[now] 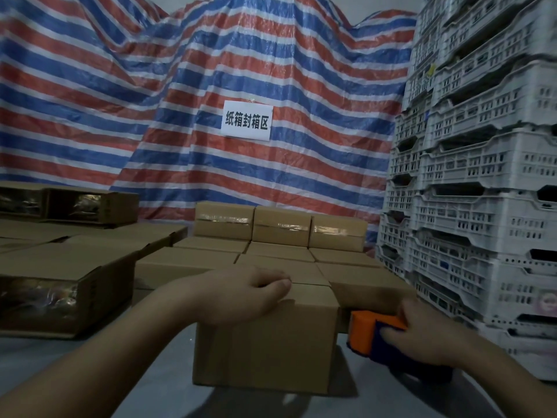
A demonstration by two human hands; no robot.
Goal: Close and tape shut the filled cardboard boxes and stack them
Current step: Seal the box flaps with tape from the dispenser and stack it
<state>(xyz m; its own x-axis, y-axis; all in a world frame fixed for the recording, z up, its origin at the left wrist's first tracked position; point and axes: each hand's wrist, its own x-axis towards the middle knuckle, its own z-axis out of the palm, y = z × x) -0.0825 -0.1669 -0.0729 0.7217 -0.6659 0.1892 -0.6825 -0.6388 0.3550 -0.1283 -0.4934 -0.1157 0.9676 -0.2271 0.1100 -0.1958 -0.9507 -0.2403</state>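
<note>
Nearest of all sits the plain brown cardboard box [265, 339], flaps down, on the grey floor [90, 363] just in front of the person. Far behind it, sealed brown cartons [280, 233] stand in rows, some stacked two high with shiny tape across them; to the left lie open-ended cartons [51, 297], and on the right a tall stack of white slotted plastic crates [482, 176] rises against the red, white and blue striped tarpaulin [180, 86].

The left hand [241, 292] rests on the box's top near its far edge, fingers curled over, holding the flaps shut. The right hand [428, 336] is wrapped round the orange and blue tape dispenser [373, 333], which is pressed to the box's right side, close to the top corner.

My worry is the pull: if the left hand eases off, the light box could skid left or the flaps spring up, leaving tape crooked or wrinkled. Whether the tape has actually stuck to the side, I cannot tell.
</note>
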